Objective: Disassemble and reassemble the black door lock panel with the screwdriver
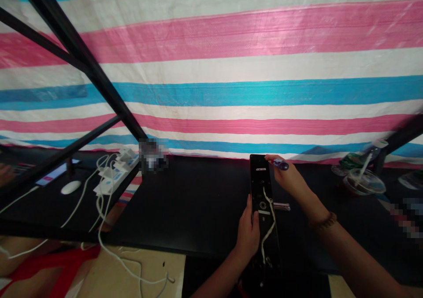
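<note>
A long black smart door lock panel point(259, 185) stands on its end over the black table point(198, 201), with a white cable point(268, 221) running down its face. My left hand point(247, 234) grips the panel's lower part from the left side. My right hand point(286, 173) is at the panel's top right corner, pinching a small purple object point(281, 164) in its fingers. I cannot tell what that object is. A short metal part point(281, 206) lies on the table just right of the panel.
Left on the table are white power strips point(115, 174) with tangled white cables, a white mouse point(70, 187) and a lit phone point(54, 176). A plastic cup with a straw point(363, 181) stands at right. A black metal frame point(89, 64) crosses a striped tarpaulin point(251, 91).
</note>
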Demonstrator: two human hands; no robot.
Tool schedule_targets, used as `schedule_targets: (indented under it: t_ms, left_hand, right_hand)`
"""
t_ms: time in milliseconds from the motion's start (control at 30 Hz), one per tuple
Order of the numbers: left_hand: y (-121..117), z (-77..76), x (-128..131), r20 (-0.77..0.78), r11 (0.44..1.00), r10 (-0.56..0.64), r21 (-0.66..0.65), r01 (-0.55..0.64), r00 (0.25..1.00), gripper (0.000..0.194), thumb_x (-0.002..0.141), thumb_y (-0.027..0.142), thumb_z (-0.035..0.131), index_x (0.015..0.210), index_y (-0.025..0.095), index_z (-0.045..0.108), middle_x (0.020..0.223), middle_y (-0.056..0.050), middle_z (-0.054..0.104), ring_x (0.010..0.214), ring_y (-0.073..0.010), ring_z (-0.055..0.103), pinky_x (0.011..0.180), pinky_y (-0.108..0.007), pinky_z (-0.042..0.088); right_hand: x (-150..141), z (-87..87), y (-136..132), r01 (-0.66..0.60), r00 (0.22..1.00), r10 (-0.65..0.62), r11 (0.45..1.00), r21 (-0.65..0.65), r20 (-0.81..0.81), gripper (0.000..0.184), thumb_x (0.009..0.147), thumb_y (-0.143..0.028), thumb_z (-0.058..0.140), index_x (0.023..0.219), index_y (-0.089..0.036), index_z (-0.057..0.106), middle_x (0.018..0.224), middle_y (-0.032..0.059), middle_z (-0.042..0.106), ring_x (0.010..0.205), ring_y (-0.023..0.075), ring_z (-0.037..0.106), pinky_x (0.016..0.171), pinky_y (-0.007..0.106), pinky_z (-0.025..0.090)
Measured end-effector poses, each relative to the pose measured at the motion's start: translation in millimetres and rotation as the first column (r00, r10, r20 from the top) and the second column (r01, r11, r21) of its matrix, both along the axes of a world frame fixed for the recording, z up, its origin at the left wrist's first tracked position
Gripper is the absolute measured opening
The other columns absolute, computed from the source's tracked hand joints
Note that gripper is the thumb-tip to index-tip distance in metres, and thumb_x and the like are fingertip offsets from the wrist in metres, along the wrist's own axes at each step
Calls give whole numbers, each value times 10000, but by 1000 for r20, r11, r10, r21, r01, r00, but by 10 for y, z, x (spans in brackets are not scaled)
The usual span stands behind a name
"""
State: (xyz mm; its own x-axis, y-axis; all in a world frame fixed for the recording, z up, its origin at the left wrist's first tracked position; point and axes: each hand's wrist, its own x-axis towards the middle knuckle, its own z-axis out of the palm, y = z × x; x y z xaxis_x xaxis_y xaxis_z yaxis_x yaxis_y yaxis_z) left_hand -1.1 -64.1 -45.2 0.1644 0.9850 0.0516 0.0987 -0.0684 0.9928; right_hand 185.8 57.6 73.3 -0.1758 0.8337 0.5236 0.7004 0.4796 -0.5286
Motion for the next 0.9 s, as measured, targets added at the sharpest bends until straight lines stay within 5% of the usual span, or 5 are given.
schedule_targets:
  t_ms: [267,567,900]
  left_hand:
    - [-4,5,0,11,1000,1,2,-1,1000,610,1045,419,365,1594,172,266,1603,-107,411,1477,-242,397,1229,-411,297]
    - [-4,-3,9,40,1000,14,12,-14,999,621,1032,450,396,1581,172,316,1620,-93,382,1498,-253,357,1242,-394,264]
    - [3,24,-4,53,1000,-2,20,1,999,622,1032,452,400,1585,182,306,1620,-86,384,1499,-245,356,1241,-386,267]
  right_hand:
    - [95,44,140,74,997,-73,994,80,-15,298,1005,-298,409,1051,-217,692,1060,118,760,996,298,726,900,463,564]
    - [80,-88,26,-93,996,93,995,38,16,292,986,-208,435,1207,-230,624,1202,105,709,1128,259,683,1016,457,535]
    - [181,-60,124,94,992,-84,990,104,-97,303,1024,-321,413,1014,-213,696,1055,119,763,1005,285,734,931,481,572]
